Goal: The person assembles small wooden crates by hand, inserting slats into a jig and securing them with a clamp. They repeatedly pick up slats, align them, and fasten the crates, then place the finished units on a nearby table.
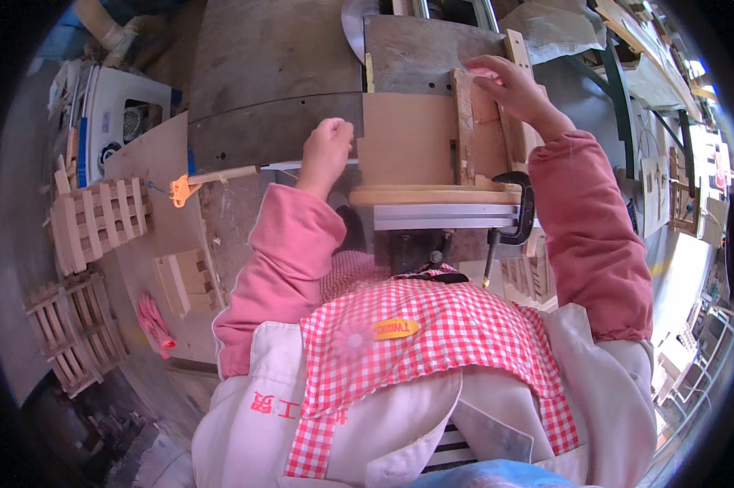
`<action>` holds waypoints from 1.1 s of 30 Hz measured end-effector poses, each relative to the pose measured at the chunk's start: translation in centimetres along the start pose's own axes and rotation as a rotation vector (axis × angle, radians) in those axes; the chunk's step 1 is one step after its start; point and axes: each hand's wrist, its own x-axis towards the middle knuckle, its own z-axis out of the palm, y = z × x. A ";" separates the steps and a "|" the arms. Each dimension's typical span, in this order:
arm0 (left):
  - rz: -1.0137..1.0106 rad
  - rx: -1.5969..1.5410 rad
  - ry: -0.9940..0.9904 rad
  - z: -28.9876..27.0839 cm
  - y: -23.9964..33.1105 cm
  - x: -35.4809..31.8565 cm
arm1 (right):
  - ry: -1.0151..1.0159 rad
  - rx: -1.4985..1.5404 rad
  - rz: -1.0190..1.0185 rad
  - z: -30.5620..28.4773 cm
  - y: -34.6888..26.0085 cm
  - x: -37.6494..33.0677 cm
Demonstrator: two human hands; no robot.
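Observation:
My left hand (pixel 328 153) is closed, knuckles up, over the metal saw table (pixel 277 126), just left of a flat brown board (pixel 403 142). Whether anything lies inside its curled fingers is hidden. Farther right, my right hand (pixel 517 91) is raised with fingers apart, above the far end of a wooden jig (pixel 464 126). The jig's upright strips stand along the board's right side. Along the near edge runs a wooden strip (pixel 432 195) beside a silver metal rail (pixel 448 215). A black C-clamp (pixel 526 207) grips their right end.
Part of a shiny curved metal disc or guard (pixel 352 31) shows at the far edge. To the left lie a stick with an orange handle (pixel 185 189), slatted wood stacks (pixel 106 218) and pink gloves (pixel 154 325). Green metal framing (pixel 619 102) stands at right.

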 end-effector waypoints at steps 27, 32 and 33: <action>0.021 -0.065 0.001 -0.8 2.2 1.1 | 0.223 -0.050 0.362 -0.3 5.5 -8.9; 0.121 0.090 -0.002 1.2 2.1 2.7 | 0.190 -0.184 0.477 -0.1 3.7 -8.3; 0.076 -0.049 -0.042 1.1 2.0 2.7 | 0.170 -0.209 0.485 -0.2 3.4 -8.3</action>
